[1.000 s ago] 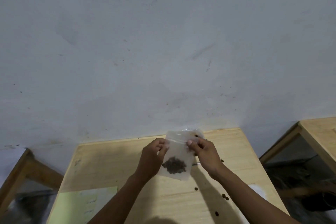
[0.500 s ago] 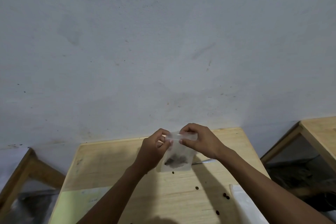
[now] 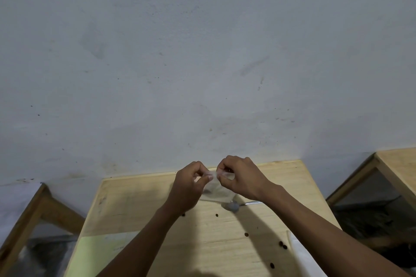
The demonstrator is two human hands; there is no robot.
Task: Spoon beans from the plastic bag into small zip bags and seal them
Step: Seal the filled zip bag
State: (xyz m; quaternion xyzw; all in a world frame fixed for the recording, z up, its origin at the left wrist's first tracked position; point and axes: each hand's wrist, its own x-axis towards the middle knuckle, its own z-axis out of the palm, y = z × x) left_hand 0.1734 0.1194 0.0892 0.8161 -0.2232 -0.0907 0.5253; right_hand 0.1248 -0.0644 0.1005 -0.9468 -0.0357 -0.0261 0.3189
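Clear zip bag [image 3: 217, 191] between two hands

A bare workroom: plain wooden table [image 3: 281, 186] against a scuffed grey wall [image 3: 202, 51].

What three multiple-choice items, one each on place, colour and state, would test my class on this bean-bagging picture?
1. Where does the metal spoon lie?
A on the wooden table, below the hands
B in the right hand
C on the floor

2. What colour is the paper sheet at the table's near left?
A red
B pale green
C black

3. How is the small clear zip bag held?
A lying flat, untouched
B by the left hand alone
C pinched at its top by the left hand and right hand

Key: 1 A, it rests on the tabletop; 2 B, plainly greenish; 3 C, both hands pinch its top.
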